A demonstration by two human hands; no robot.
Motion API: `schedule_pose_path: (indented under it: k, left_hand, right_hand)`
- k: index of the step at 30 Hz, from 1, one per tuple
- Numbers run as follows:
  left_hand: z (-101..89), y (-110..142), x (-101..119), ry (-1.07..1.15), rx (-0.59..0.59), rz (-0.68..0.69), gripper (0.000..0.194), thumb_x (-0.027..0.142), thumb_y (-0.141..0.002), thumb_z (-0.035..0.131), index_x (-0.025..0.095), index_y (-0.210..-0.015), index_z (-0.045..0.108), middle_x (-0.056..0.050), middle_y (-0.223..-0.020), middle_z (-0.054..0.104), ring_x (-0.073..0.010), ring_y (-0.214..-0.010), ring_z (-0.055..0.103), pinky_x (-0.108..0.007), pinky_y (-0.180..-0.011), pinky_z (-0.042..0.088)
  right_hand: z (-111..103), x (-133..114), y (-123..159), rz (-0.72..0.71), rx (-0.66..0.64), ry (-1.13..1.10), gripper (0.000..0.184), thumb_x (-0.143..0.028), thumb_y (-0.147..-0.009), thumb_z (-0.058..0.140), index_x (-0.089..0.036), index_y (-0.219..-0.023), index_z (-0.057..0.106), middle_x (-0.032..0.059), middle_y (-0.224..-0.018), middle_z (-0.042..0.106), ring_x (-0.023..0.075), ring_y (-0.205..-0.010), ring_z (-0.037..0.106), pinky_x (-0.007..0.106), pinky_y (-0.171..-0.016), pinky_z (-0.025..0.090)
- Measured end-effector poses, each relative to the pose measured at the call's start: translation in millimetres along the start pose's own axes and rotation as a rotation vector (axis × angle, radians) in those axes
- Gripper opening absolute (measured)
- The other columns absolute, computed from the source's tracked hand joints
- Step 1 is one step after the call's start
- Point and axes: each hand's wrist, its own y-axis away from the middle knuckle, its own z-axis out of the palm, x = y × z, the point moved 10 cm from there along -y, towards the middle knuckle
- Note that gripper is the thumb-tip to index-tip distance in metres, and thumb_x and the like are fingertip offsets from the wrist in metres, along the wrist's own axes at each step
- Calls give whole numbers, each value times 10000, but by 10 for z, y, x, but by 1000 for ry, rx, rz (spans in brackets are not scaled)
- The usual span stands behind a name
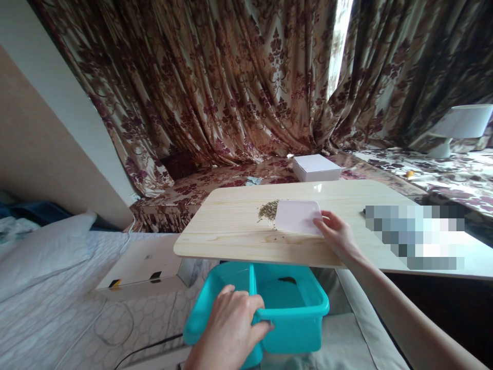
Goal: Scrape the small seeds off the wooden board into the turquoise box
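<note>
My right hand (336,231) pinches the right edge of a pale, flat rectangular scraper (297,216), which lies low against the light wooden tabletop (227,218). Along the scraper's left edge spreads a heap of small greenish-brown seeds or dried bits (267,210), with a few stray specks nearer the front. Below the table's front edge is a turquoise two-compartment bin (292,329). My left hand (236,316) is closed over the bin's near rim at the divider, thumb outside. A little dark greenish matter (287,280) sits in the bin's right compartment.
A white box (316,168) stands behind the table. Another white carton (148,264) lies on the bed at left, with cables (115,321) near it. A pixelated patch (418,234) covers things on the table's right. A white lamp (462,123) and patterned curtains (231,77) are farther back.
</note>
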Motion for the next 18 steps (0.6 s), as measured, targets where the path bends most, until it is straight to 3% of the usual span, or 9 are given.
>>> schedule_pose_path:
  k: [4, 11, 18]
  left_hand:
    - [2, 4, -15, -2, 29, 5, 106, 359, -752, 647, 258, -724, 637, 19, -721, 630, -215, -780, 539, -308, -733, 308]
    - [13, -3, -21, -7, 21, 0, 127, 362, -743, 641, 250, -682, 638, 18, -689, 630, -202, -754, 542, -290, -724, 311]
    - [21, -17, -46, 5, 35, 15, 126, 368, -733, 654, 255, -681, 637, 27, -689, 632, -192, -731, 543, -288, -729, 308]
  right_hand:
    - [-42, -50, 63, 3, -20, 9, 218, -316, -653, 629, -194, -833, 606, 51, -769, 726, 210, -740, 661, 287, -638, 490]
    - [-331, -20, 185, 36, 43, 29, 299, -395, -598, 667, -200, -818, 609, 39, -723, 718, 207, -675, 638, 274, -587, 463]
    - [-219, -14, 264, 67, -26, -13, 321, -432, -562, 687, -207, -779, 611, 40, -721, 716, 183, -622, 613, 266, -603, 464]
